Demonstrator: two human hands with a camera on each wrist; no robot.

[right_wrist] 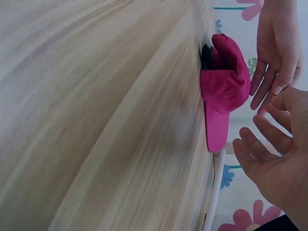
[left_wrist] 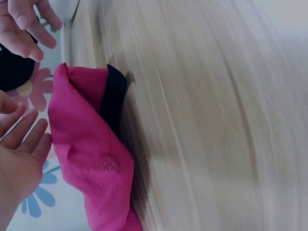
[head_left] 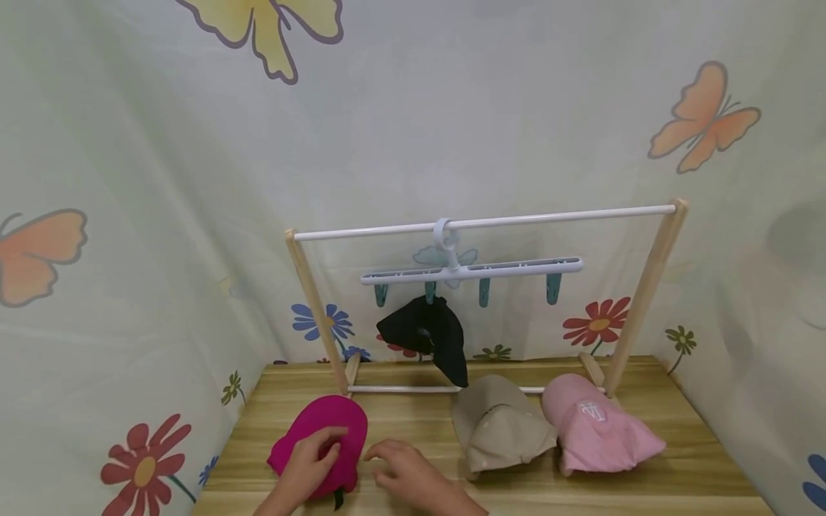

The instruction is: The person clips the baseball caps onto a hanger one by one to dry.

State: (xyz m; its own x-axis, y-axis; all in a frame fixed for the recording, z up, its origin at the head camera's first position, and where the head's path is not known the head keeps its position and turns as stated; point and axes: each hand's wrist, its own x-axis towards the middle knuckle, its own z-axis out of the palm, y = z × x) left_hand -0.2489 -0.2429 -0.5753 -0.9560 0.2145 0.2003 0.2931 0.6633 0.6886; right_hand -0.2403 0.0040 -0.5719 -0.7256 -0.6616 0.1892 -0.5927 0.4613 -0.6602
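On the left of the wooden table lies a magenta baseball cap (head_left: 345, 416), its dark strap toward the near edge. In the head view my left hand (head_left: 307, 462) is in front of the cap; the left wrist view shows its fingers loosely bent and holding nothing, above the cap (left_wrist: 91, 144). My right hand (head_left: 411, 471) is just right of the cap, fingers relaxed and apart from it. A black cap (head_left: 445, 333) hangs from a teal clip (head_left: 430, 290) on the white clip hanger (head_left: 516, 270).
A rack with wooden posts (head_left: 650, 294) and a white top rail (head_left: 555, 218) carries the hanger at the back. To the right on the table lie a beige cap (head_left: 510, 433) and a pink cap (head_left: 600, 441). Printed curtains (head_left: 484, 129) surround the table.
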